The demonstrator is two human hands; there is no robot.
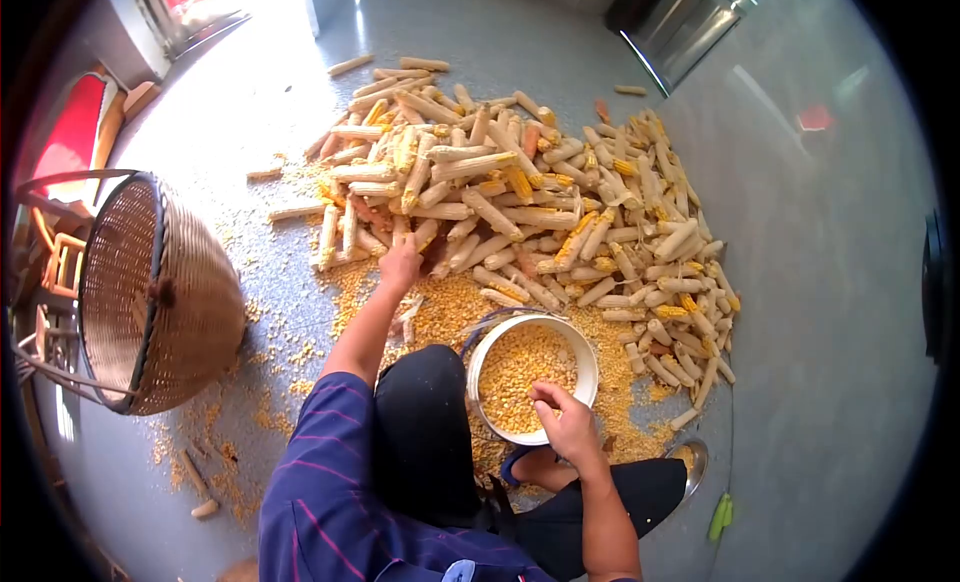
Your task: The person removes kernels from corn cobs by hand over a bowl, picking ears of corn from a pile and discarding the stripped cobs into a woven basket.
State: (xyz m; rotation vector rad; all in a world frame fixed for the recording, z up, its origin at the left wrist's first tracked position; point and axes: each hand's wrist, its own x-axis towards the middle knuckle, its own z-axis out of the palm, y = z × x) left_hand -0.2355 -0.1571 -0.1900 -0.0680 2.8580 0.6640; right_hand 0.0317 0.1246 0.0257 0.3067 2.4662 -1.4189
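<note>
My left hand point(401, 265) reaches to the near left edge of a heap of corncobs point(490, 162). Its fingers close around the end of one pale corncob point(401, 228), partly hidden by the hand. Most cobs in the heap are stripped, and some still carry yellow kernels. My right hand point(566, 422) is over the near right rim of a white bucket point(590, 367), thumb and fingers drawn together. What they hold, if anything, is too small to make out. Loose corn kernels point(515, 377) fill much of the bucket, which stands between my legs.
A large woven basket point(195, 302) with a handle lies tilted at the left. Spilled kernels point(430, 317) cover the floor around the bucket. A metal bowl point(696, 469) sits by my right knee, with a green object point(720, 517) near it. Stray cobs point(197, 487) lie at lower left.
</note>
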